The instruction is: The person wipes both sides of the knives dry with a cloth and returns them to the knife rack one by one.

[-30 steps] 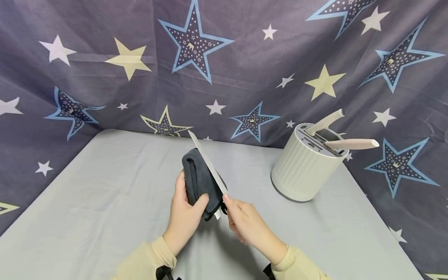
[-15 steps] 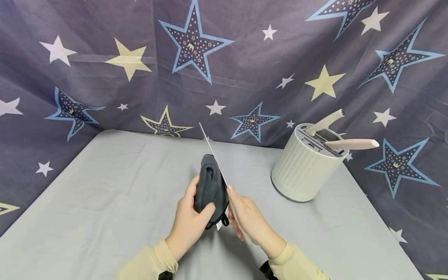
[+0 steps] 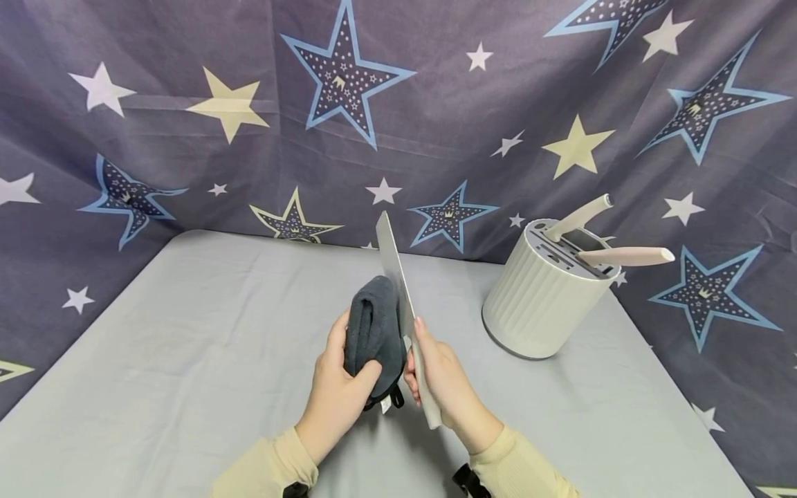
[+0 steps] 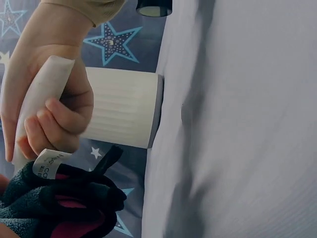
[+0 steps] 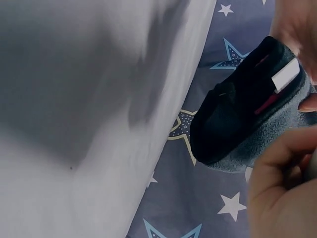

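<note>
In the head view my left hand (image 3: 336, 394) grips a folded dark grey cloth (image 3: 373, 339) with a black edge and loop, the thumb lying on its near side. My right hand (image 3: 454, 387) holds a kitchen knife by its pale handle (image 3: 426, 387). The wide blade (image 3: 396, 277) points up and away, its flat side along the right of the cloth. In the left wrist view, fingers curl round the knife handle (image 4: 42, 96), and a white tag (image 4: 48, 164) sticks out of the cloth. The right wrist view shows the cloth's underside (image 5: 228, 119); the blade is hidden there.
A cream ribbed knife block (image 3: 542, 304) stands at the right of the grey-covered table (image 3: 187, 360). Two pale knife handles (image 3: 629, 256) slant out of its slotted top. A dark curtain with stars (image 3: 398, 124) hangs behind the table.
The knife has moved right and turned from a leftward slant to more upright, its flat side now showing. The left hand has brought the cloth slightly right and tilted it.
</note>
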`<state>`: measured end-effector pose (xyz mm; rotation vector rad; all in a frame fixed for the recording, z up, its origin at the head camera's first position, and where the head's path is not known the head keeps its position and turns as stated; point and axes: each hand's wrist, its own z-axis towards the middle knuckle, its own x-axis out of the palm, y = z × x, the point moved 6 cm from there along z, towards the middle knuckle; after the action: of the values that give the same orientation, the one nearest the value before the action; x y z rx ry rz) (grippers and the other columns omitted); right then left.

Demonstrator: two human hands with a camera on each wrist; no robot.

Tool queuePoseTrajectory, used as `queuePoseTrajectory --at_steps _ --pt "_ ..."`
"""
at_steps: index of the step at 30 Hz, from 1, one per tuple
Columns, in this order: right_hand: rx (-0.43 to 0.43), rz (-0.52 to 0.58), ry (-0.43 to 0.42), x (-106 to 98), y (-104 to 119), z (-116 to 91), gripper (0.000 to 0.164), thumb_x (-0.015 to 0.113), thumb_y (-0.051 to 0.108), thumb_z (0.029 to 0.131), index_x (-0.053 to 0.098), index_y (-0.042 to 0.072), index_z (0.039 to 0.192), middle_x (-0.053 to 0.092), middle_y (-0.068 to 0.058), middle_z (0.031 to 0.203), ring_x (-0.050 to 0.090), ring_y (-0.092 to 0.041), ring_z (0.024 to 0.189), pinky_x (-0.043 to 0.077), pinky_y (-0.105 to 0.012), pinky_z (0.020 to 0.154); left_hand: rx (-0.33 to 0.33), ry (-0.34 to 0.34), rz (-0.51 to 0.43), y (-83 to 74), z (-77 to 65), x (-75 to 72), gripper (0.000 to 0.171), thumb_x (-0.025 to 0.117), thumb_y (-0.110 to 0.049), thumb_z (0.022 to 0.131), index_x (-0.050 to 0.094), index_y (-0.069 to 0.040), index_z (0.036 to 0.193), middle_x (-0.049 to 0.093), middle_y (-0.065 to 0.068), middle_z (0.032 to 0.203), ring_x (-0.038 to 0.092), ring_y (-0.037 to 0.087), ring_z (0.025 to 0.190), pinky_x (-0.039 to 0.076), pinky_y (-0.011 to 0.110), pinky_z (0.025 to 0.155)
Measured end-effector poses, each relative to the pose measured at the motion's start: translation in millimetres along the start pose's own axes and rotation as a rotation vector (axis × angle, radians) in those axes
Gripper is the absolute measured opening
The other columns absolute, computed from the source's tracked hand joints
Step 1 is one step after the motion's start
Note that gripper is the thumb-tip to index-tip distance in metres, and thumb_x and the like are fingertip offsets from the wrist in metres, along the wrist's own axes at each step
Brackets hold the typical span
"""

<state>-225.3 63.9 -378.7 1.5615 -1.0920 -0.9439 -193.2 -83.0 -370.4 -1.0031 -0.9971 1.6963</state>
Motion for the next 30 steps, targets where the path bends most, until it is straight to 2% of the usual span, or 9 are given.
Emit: queuePoseTrajectory --at_steps 9,14,18,25,28,30 --pt "0.03 0.141 -0.033 1 -4 6 0.064 0.028 0.068 0.098 0.046 0.015 0.065 0.045 0.006 0.047 0.041 -0.007 0.04 0.038 -0.023 0.04 0.014 0.034 0.059 -0.6 -2.3 6.0 0.077 0.059 0.003 0.079 0.038 -0.015 0.151 0.062 0.015 0.134 0.063 0.02 0.111 0.051 0.041 0.092" --pt "0.029 0.172 -0.058 3 -5 10 0.064 0.025 0.067 0.099 0.046 0.015 0.068 0.045 0.005 0.049 0.041 -0.008 0.041 0.038 -0.023 0.039 0.032 0.063 0.122 -7.4 -3.9 11.7 0.077 0.061 0.0 0.079 0.039 -0.017 0.151 0.063 0.014 0.132 0.065 0.019 0.105 0.054 0.039 0.088" --pt "0.027 0.17 -0.069 6 -6 12 0.064 0.026 0.066 0.099 0.046 0.015 0.067 0.046 0.005 0.048 0.041 -0.007 0.04 0.038 -0.023 0.039 0.107 0.075 0.219 -14.6 -6.2 16.3 0.076 0.059 0.0 0.08 0.039 -0.017 0.152 0.061 0.015 0.136 0.065 0.022 0.109 0.054 0.041 0.088" --pt "-0.053 0.129 -0.097 7 -8 16 0.066 0.029 0.059 0.103 0.05 0.014 0.059 0.046 0.005 0.045 0.041 -0.008 0.038 0.039 -0.024 0.04 0.29 0.029 0.352 -25.1 -10.9 23.2 0.076 0.063 0.003 0.079 0.043 -0.014 0.15 0.059 0.016 0.139 0.064 0.029 0.117 0.056 0.044 0.091" --pt "-0.104 0.089 -0.129 5 -6 18 0.059 0.03 0.051 0.105 0.052 0.012 0.066 0.047 0.004 0.049 0.042 -0.009 0.04 0.04 -0.023 0.041 0.348 0.016 0.379 -27.1 -12.7 25.8 0.075 0.064 0.003 0.079 0.044 -0.011 0.149 0.056 0.015 0.143 0.062 0.031 0.121 0.055 0.045 0.092" --pt "-0.157 0.014 -0.171 3 -2 19 0.056 0.033 0.048 0.105 0.058 0.009 0.074 0.05 0.003 0.055 0.045 -0.009 0.045 0.043 -0.023 0.045 0.379 0.008 0.387 -28.0 -13.9 26.5 0.075 0.064 0.004 0.077 0.044 -0.009 0.149 0.055 0.015 0.143 0.062 0.032 0.121 0.056 0.045 0.091"
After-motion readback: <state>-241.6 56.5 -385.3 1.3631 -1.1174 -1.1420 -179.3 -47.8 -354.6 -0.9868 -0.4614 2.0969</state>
